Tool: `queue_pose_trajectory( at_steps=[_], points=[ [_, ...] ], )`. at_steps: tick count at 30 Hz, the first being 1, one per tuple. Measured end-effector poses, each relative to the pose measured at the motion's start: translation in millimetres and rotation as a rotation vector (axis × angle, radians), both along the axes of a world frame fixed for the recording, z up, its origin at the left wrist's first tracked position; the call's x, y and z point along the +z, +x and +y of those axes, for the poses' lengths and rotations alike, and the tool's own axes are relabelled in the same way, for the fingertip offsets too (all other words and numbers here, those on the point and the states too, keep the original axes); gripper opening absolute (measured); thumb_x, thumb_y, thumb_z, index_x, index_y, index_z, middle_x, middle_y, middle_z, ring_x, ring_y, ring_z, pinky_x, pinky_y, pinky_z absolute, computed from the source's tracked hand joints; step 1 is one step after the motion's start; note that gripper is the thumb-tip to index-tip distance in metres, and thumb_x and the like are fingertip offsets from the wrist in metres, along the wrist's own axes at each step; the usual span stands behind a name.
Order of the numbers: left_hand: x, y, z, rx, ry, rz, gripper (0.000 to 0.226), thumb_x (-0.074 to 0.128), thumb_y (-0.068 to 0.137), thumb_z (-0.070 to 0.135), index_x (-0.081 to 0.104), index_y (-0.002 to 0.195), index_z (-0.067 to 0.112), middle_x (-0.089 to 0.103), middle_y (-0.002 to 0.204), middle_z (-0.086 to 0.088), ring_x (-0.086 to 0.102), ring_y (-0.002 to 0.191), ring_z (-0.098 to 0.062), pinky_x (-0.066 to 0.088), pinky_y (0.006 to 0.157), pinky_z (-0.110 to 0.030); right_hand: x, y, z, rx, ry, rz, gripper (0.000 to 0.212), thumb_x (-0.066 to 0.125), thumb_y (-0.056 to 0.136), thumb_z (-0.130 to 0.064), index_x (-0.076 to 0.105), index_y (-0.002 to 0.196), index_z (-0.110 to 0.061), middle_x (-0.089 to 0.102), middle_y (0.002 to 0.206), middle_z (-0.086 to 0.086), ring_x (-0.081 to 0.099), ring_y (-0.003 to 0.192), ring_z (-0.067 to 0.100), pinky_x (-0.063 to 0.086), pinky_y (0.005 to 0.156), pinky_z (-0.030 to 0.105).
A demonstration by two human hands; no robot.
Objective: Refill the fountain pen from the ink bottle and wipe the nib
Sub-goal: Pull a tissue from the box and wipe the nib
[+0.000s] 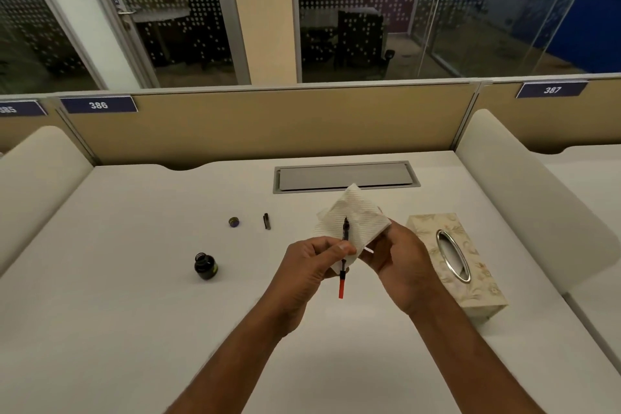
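My left hand [312, 265] pinches the fountain pen section [342, 274] upright, its dark nib pointing up and its red converter end hanging below the fingers. Behind the nib stands a white tissue [353, 218], held by my right hand [400, 262] from the right; the nib lies against the tissue's face. The open ink bottle [205, 266] stands on the white desk [134, 329] to the left of my hands. Its cap [234, 222] lies farther back. The dark pen barrel [266, 221] lies beside the cap.
A patterned tissue box [470, 282] with an oval metal-rimmed slot lies to the right of my right hand. A grey cable hatch [346, 176] is set in the desk at the back. Beige partition panels and curved side dividers enclose the desk.
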State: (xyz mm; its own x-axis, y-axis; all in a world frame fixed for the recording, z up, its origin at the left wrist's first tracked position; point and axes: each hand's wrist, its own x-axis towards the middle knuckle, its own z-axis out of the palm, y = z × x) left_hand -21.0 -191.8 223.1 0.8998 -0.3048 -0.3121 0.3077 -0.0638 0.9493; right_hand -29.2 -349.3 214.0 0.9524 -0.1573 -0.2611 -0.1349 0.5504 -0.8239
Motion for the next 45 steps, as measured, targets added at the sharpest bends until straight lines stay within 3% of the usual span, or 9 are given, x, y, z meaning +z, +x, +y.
queue_pose_trajectory(
  at_steps=[7,14,21,27,30,35,40,43,45],
  points=[
    [6.0,-5.1,18.6,-0.006,0.055,-0.052,0.015,0.069,0.094,0.031,0.081,0.085,0.026,0.081,0.093,0.004,0.075,0.098,-0.021,0.057,0.096,-0.032,11.0,-1.8,10.3,0.227,-0.132,-0.07,0.031,0.057,0.096,-0.015,0.066,0.124,-0.005,0.072,0.122,0.017,0.07,0.108,0.029,0.06,0.089,0.036],
    [12.9,-11.6,29.1,-0.009,0.079,-0.097,0.015,0.069,0.093,0.031,0.078,0.08,0.031,0.077,0.088,0.014,0.074,0.095,-0.015,0.054,0.07,-0.011,15.9,-4.2,24.2,0.272,-0.177,-0.051,0.031,0.065,0.083,-0.023,0.075,0.109,-0.01,0.075,0.116,0.013,0.069,0.107,0.026,0.06,0.09,0.033],
    [15.3,-18.8,41.1,-0.07,0.082,-0.078,0.013,0.065,0.094,0.033,0.077,0.096,0.029,0.078,0.109,0.003,0.071,0.107,-0.017,0.051,0.097,-0.025,15.0,-8.0,31.4,0.291,-0.084,-0.056,0.032,0.065,0.084,-0.018,0.074,0.11,-0.002,0.074,0.117,0.016,0.069,0.105,0.025,0.057,0.093,0.037],
    [15.7,-24.4,47.1,-0.085,0.129,-0.105,0.022,0.06,0.099,0.033,0.078,0.104,0.024,0.077,0.111,0.001,0.07,0.108,-0.018,0.051,0.098,-0.026,13.3,-11.0,36.3,0.28,0.027,-0.02,0.031,0.066,0.083,-0.016,0.073,0.108,0.001,0.073,0.118,0.019,0.071,0.104,0.027,0.06,0.088,0.035],
    [15.6,-26.7,48.7,-0.077,0.158,-0.122,0.025,0.06,0.099,0.035,0.08,0.106,0.021,0.077,0.111,0.0,0.069,0.108,-0.019,0.051,0.093,-0.024,11.4,-12.3,39.2,0.274,0.116,0.016,0.04,0.065,0.085,-0.014,0.066,0.121,0.005,0.067,0.128,0.023,0.065,0.119,0.035,0.059,0.093,0.038],
    [18.5,-28.9,47.9,-0.09,0.213,-0.146,0.025,0.06,0.099,0.033,0.08,0.102,0.018,0.076,0.11,-0.003,0.07,0.106,-0.02,0.051,0.085,-0.02,2.2,-14.3,41.7,0.263,0.196,0.034,0.039,0.063,0.089,-0.014,0.066,0.124,0.003,0.064,0.133,0.023,0.051,0.134,0.042,0.032,0.118,0.054],
    [20.1,-31.5,47.0,-0.107,0.227,-0.16,0.027,0.06,0.098,0.033,0.08,0.103,0.015,0.077,0.108,-0.003,0.071,0.104,-0.019,0.054,0.089,-0.025,8.6,-19.3,43.2,0.269,0.244,0.021,0.054,0.092,0.064,-0.021,0.075,0.112,-0.002,0.067,0.129,0.022,0.066,0.115,0.036,0.045,0.104,0.05],
    [19.2,-32.5,45.5,-0.09,0.238,-0.166,0.024,0.063,0.097,0.032,0.081,0.098,0.016,0.078,0.1,-0.002,0.071,0.099,-0.018,0.056,0.092,-0.032,7.5,-20.9,40.6,0.21,0.348,0.068,0.033,0.063,0.09,-0.013,0.071,0.119,0.0,0.062,0.135,0.027,0.067,0.112,0.041,0.05,0.098,0.053],
    [19.0,-32.8,44.4,-0.078,0.255,-0.17,0.023,0.064,0.097,0.031,0.081,0.097,0.016,0.078,0.095,0.0,0.071,0.097,-0.016,0.056,0.088,-0.028,5.0,-21.1,38.0,0.199,0.398,0.09,0.034,0.053,0.093,-0.011,0.07,0.119,0.0,0.061,0.134,0.028,0.068,0.109,0.043,0.051,0.096,0.056]
  ],
)
